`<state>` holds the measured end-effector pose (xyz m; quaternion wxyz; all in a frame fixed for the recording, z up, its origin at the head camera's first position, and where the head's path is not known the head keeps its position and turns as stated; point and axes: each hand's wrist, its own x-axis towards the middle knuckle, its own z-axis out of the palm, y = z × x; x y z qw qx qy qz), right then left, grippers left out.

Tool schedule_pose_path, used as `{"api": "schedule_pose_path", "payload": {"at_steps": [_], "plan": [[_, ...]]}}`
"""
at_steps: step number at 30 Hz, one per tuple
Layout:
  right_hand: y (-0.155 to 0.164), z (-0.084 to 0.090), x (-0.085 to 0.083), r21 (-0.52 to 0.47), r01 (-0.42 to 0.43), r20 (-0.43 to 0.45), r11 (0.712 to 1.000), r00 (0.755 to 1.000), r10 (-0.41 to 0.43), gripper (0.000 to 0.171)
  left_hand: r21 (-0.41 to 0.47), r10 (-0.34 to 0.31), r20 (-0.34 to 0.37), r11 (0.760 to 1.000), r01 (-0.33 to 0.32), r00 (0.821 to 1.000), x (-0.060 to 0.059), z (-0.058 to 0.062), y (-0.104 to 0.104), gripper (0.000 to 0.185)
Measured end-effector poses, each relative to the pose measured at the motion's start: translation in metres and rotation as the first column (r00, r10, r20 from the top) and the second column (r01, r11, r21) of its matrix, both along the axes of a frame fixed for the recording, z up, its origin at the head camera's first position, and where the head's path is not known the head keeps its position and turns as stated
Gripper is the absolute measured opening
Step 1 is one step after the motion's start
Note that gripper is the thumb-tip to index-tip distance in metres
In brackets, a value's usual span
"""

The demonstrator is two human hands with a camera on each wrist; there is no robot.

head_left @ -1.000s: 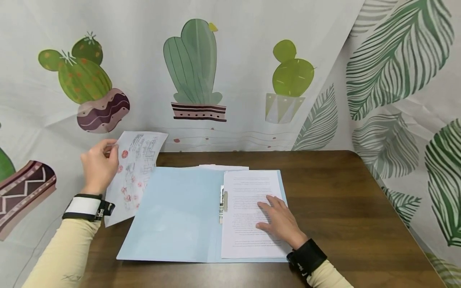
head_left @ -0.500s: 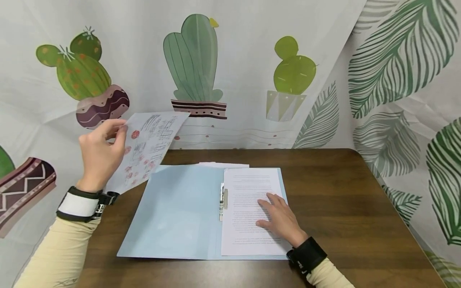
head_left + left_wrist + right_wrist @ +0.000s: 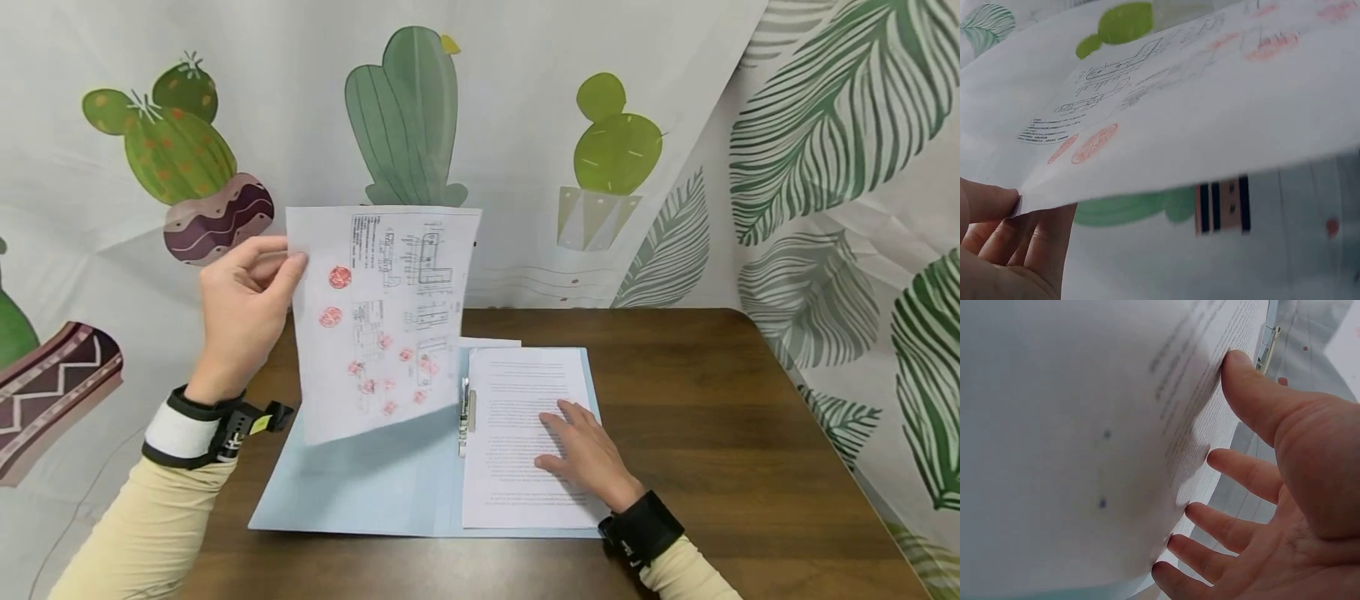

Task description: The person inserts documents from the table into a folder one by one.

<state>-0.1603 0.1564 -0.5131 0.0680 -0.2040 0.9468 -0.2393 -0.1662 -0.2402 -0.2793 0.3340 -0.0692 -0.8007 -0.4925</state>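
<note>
- On the left, the left hand [image 3: 243, 312] pinches the near-left edge of a stamped sheet [image 3: 382, 317] between thumb and fingers, holding it upright in the air above the open blue folder [image 3: 360, 483].
- The sheet shows line drawings and red round stamps; its lower edge hangs just above the folder's left flap, not touching it.
- In the middle, a metal clip [image 3: 466, 417] runs along the folder's spine.
- To the right, a printed page [image 3: 517, 392] lies flat on the folder's right half.
- The right hand [image 3: 588, 454] rests flat on that page, fingers straight and spread, gripping nothing.
- Everything sits on a dark wooden table [image 3: 712, 417].
</note>
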Motion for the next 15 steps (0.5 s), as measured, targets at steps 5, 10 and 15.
{"api": "schedule_pose_path", "payload": {"at_steps": [5, 10, 15], "plan": [[0.004, 0.001, -0.001, -0.042, 0.019, -0.003, 0.999, 1.000, -0.019, 0.062, 0.283, -0.215, 0.073, 0.941, 0.186, 0.974, -0.001, -0.012, 0.015, 0.023], [0.009, 0.002, -0.003, -0.114, 0.042, -0.030, 0.993, 0.998, -0.046, 0.055, 0.377, -0.297, 0.159, 0.900, 0.220, 0.941, -0.002, -0.027, 0.028, 0.027], [0.015, 0.011, -0.006, -0.301, 0.034, -0.060, 0.953, 0.997, -0.054, 0.046, 0.409, -0.350, 0.215, 0.880, 0.241, 0.912, -0.002, -0.043, 0.037, 0.029]]}}
